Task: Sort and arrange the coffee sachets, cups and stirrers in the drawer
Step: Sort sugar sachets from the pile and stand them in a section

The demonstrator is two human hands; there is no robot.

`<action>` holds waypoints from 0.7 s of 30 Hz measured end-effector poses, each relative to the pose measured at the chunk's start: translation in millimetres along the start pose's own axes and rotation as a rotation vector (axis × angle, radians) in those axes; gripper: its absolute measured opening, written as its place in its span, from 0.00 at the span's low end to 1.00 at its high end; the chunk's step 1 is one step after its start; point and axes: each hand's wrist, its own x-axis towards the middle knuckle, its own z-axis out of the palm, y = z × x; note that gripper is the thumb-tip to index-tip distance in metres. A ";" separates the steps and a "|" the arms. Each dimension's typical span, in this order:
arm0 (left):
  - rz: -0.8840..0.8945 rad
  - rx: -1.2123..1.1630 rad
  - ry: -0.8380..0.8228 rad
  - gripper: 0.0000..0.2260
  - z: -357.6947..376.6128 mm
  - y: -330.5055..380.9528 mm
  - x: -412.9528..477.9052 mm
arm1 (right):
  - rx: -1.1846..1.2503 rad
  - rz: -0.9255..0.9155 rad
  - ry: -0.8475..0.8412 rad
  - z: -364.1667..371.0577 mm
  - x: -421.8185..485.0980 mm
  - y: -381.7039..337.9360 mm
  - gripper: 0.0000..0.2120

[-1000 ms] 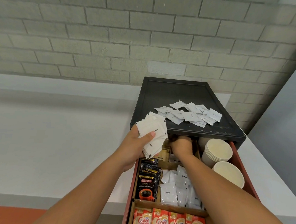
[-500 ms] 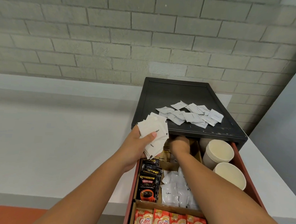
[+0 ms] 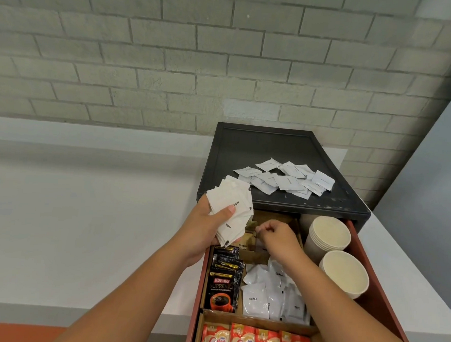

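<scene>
Left hand (image 3: 205, 222) grips fanned white paper sugar sachets (image 3: 231, 205), just left of and above rear cardboard drawer compartment (image 3: 253, 255). Right hand (image 3: 277, 236) nearer, inside it, fingers curled; whether holding anything: cannot tell.

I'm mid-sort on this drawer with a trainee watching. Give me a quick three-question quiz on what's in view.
1. True or false: the left hand holds a stack of sugar sachets.
2. Where do the loose white sachets lie? A) on the black cabinet top B) on the floor C) on the white counter
3. Fill in: the paper cups stand along the drawer's ___ side.
Key: 1 true; 2 A; 3 right.
</scene>
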 end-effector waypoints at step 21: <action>0.014 -0.059 -0.037 0.10 -0.8 -1.1 -0.8 | 0.187 -0.212 -0.002 -22.9 -28.7 -76.3 0.03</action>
